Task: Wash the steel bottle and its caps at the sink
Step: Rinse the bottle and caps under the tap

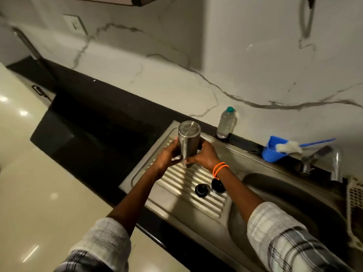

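The steel bottle (188, 140) stands upside down, base up, on the ribbed drainboard (176, 185) left of the sink bowl. My left hand (168, 154) grips its left side and my right hand (202, 156), with orange bands at the wrist, grips its right side low down. The bottle's mouth is hidden behind my fingers. Two black caps lie on the drainboard nearer to me: one (201, 190) in plain view, the other (217, 185) partly under my right forearm.
The sink bowl (275, 193) lies to the right, with a chrome tap (332, 161) behind it. A blue cup (273, 152) holds a bottle brush (288, 147). A clear plastic bottle (225, 123) stands by the marble wall. A white basket (355, 203) sits at the far right. Black counter stretches left.
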